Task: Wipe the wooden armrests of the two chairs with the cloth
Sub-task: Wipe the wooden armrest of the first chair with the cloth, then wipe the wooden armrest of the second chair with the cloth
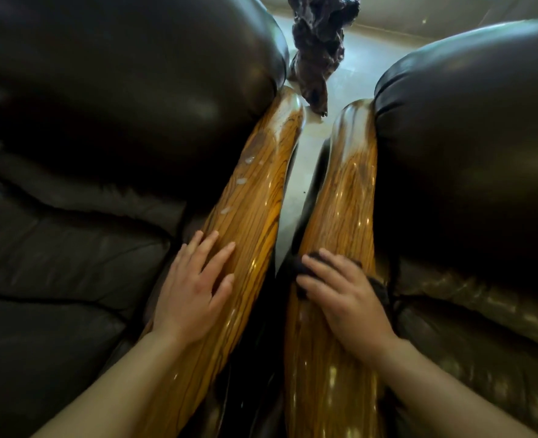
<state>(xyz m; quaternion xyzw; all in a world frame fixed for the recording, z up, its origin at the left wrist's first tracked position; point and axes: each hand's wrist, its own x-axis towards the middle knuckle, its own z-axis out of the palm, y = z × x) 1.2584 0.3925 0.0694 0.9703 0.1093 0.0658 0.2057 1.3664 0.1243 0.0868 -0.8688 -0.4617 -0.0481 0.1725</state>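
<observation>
Two glossy striped wooden armrests run side by side up the middle of the view. The left armrest belongs to the left chair and carries a few pale smears along its upper part. My left hand lies flat on it with fingers spread, holding nothing. The right armrest belongs to the right chair. My right hand presses a dark cloth down on it; the cloth shows at my fingertips and beside my hand, mostly hidden under the palm.
Dark leather cushions of the left chair and right chair flank the armrests. A narrow gap between them shows the pale floor. A gnarled dark wooden piece stands on the floor beyond the armrest tips.
</observation>
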